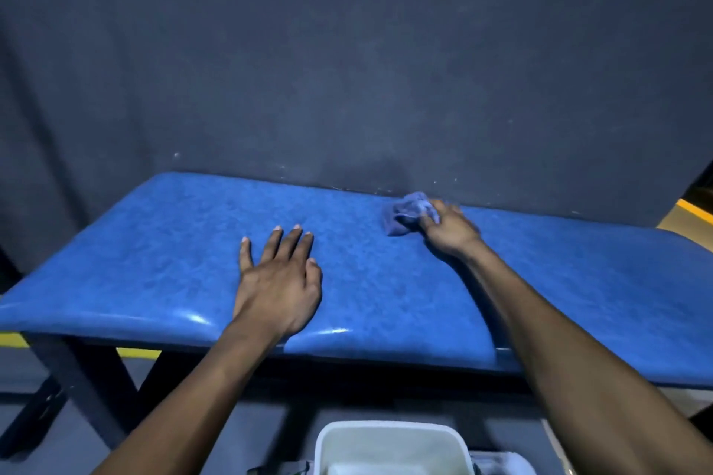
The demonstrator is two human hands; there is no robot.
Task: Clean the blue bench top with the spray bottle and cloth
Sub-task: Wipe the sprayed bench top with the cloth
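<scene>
The blue padded bench top [154, 266] spans the width of the view in front of me. My left hand [279, 281] lies flat on it near the front middle, fingers spread, holding nothing. My right hand [449, 227] reaches to the bench's far edge and grips a crumpled blue cloth [405, 214], which is pressed onto the surface. The right hand and cloth look slightly blurred. No spray bottle can be seen.
A dark wall [347, 69] rises directly behind the bench. A white bucket [389, 440] stands on the floor below the front edge, between my arms. Dark bench legs [92, 386] show at lower left, with a yellow floor stripe [137, 353] beneath.
</scene>
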